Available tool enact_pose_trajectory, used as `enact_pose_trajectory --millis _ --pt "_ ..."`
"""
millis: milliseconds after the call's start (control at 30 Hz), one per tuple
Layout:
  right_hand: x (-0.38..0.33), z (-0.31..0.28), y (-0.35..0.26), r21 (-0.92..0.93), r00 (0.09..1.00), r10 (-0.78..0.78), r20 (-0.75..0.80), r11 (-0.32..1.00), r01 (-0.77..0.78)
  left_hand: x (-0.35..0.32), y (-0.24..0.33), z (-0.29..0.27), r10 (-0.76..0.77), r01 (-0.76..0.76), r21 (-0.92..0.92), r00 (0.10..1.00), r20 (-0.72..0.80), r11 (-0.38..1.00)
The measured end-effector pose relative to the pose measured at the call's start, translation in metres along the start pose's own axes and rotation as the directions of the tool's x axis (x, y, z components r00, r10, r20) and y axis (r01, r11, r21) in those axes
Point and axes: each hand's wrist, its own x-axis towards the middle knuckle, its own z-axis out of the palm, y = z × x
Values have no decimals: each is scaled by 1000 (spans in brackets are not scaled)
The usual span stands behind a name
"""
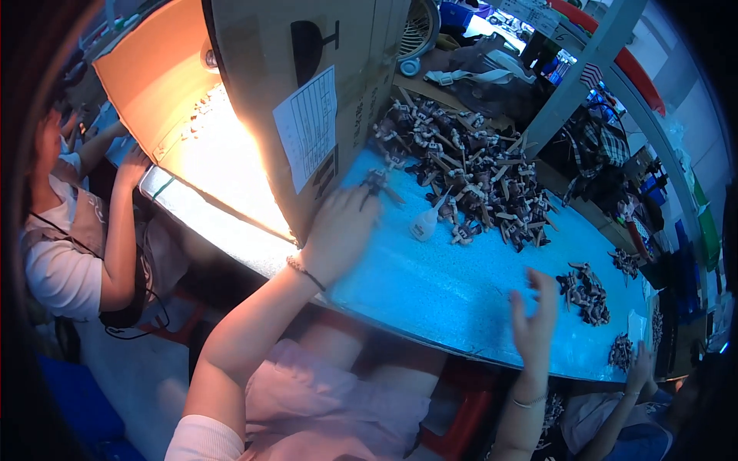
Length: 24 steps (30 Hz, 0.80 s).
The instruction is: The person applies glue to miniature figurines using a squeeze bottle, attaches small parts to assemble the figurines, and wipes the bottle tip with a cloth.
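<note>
Beside the tall cardboard panel, my left hand [342,234] reaches over the blue tabletop [461,280]. Its fingertips close around a small dark-and-white figurine [377,183]; motion blurs the grip somewhat. Nearer the table's front edge, my right hand [534,315] is raised with thumb and fingers apart, holding nothing. A large heap of similar figurines [477,169] with brown, stick-like parts spreads across the far middle of the table. In front of the heap stands a white teardrop-shaped bottle [423,225] with a thin spout.
A tall cardboard box [307,77] stands left, a brightly lit area behind it. Smaller figurine piles [586,293] lie to the right. A co-worker [77,230] sits left; another person's hands [639,369] show at the right end. A grey post [584,84] rises behind the heap.
</note>
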Motion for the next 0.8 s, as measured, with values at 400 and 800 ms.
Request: enact_pose_trajectory --millis 400,800 --pt "79 99 -52 345 983 -75 167 939 13 -10 31 -23 71 -66 -216 997 19 974" --pt "7 36 -57 806 943 240 230 497 -323 -33 34 -31 -252 453 -800 783 568 -393"
